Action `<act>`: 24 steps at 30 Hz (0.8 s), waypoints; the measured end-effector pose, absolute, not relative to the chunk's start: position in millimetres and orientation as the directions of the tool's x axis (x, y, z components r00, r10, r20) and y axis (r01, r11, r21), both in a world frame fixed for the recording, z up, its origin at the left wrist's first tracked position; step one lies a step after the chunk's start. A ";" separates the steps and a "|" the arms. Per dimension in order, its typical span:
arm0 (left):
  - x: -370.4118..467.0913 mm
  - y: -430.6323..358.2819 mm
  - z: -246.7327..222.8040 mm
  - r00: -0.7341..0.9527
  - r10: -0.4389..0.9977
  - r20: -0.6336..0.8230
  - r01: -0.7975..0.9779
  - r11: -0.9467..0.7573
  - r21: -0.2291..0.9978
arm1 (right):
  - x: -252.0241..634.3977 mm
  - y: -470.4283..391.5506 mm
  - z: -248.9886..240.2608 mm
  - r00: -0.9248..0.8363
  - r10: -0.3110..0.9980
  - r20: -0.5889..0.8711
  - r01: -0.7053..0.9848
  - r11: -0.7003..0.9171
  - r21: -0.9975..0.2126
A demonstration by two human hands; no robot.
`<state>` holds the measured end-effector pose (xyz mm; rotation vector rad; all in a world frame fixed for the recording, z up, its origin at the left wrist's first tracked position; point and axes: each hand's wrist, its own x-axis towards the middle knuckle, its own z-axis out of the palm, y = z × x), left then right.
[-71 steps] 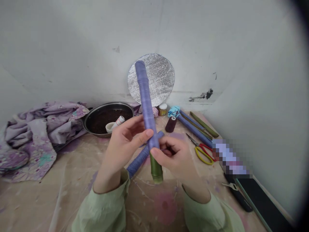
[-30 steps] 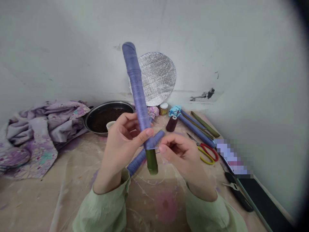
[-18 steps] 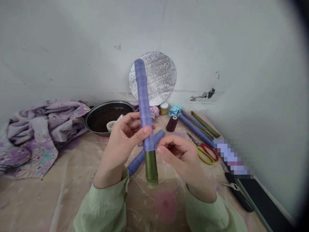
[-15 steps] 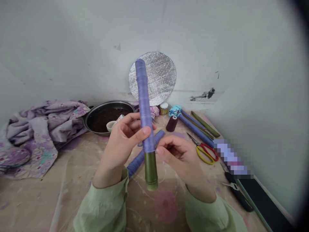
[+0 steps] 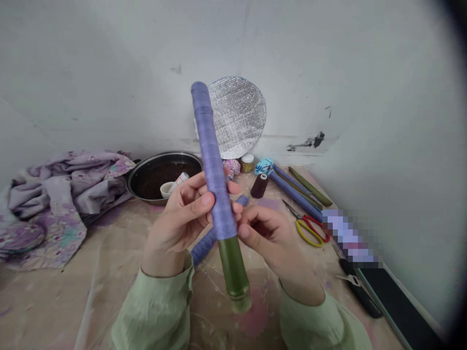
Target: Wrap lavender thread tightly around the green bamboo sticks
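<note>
So, the left hand holds a long stick, with the thumb at its left side and the fingers poking out behind it. The stick is up above the bench, and its top leans to the left. Purple thread covers most of it, and the low end is bare and green. The right hand is right next to the stick, near where the purple stops. Its thumb and fingers are curled close, but I can't tell if they pinch any thread.

Behind the stick, a second purple rod lies on the bench. Farther back stands a dark spool, and near it are scissors with red and yellow handles. To the left is a big pan with a small white cup in it. A crumpled flowery cloth lies beside the pan. A shiny silver circle is by the wall.
</note>
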<state>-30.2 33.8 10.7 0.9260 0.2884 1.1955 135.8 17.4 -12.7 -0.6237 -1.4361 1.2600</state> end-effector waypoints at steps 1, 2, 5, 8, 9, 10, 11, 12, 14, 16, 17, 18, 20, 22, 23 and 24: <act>-30.6 34.0 10.2 0.384 0.882 0.273 -0.676 0.067 0.734 | 136.0 17.4 -12.7 -0.295 0.887 0.356 -0.267 0.281 -0.922; -31.0 34.1 9.8 0.384 0.881 0.278 -0.681 0.067 0.729 | 136.4 17.2 -12.7 -0.299 0.891 0.343 -0.277 0.263 -0.924; -31.9 34.0 9.3 0.390 0.875 0.287 -0.688 0.069 0.723 | 137.3 16.5 -13.4 -0.299 0.898 0.324 -0.289 0.238 -0.927; -31.4 33.1 9.6 0.398 0.870 0.291 -0.698 0.082 0.711 | 136.0 15.7 -14.7 -0.339 0.899 0.277 -0.306 0.174 -0.936; -31.0 32.9 9.6 0.405 0.867 0.289 -0.701 0.091 0.707 | 135.1 15.5 -14.9 -0.362 0.897 0.256 -0.313 0.141 -0.939; -30.3 32.8 9.4 0.409 0.866 0.287 -0.704 0.099 0.703 | 134.1 15.3 -14.9 -0.386 0.892 0.234 -0.318 0.110 -0.942; -29.6 32.8 9.0 0.414 0.865 0.284 -0.705 0.108 0.701 | 133.3 15.1 -14.6 -0.413 0.884 0.220 -0.323 0.084 -0.943; -28.8 32.8 8.5 0.420 0.863 0.280 -0.705 0.116 0.700 | 132.8 14.9 -13.9 -0.442 0.871 0.213 -0.328 0.064 -0.942; -27.2 32.9 6.6 0.432 0.859 0.275 -0.696 0.124 0.707 | 132.9 14.1 -12.0 -0.508 0.833 0.218 -0.328 0.047 -0.943; -25.7 32.4 4.1 0.438 0.856 0.274 -0.677 0.114 0.728 | 134.4 12.9 -10.0 -0.563 0.798 0.212 -0.297 0.044 -0.954; -25.0 31.8 2.6 0.431 0.859 0.275 -0.666 0.097 0.740 | 135.3 12.3 -9.2 -0.591 0.780 0.206 -0.277 0.043 -0.960; -24.5 31.2 1.1 0.415 0.865 0.281 -0.656 0.070 0.751 | 136.2 11.6 -8.6 -0.619 0.760 0.197 -0.259 0.039 -0.965; -24.1 30.2 -1.6 0.374 0.878 0.297 -0.636 0.010 0.772 | 137.3 10.6 -8.1 -0.671 0.717 0.188 -0.252 0.018 -0.968; -24.2 30.3 -3.2 0.340 0.881 0.328 -0.624 -0.049 0.780 | 137.6 10.0 -7.7 -0.685 0.700 0.200 -0.278 0.002 -0.960; -24.3 30.9 -3.5 0.338 0.877 0.342 -0.615 -0.069 0.785 | 137.7 9.8 -7.4 -0.676 0.710 0.198 -0.282 -0.001 -0.959; -24.3 31.8 -3.4 0.348 0.870 0.350 -0.603 -0.079 0.794 | 137.8 9.6 -7.1 -0.657 0.731 0.184 -0.269 0.000 -0.963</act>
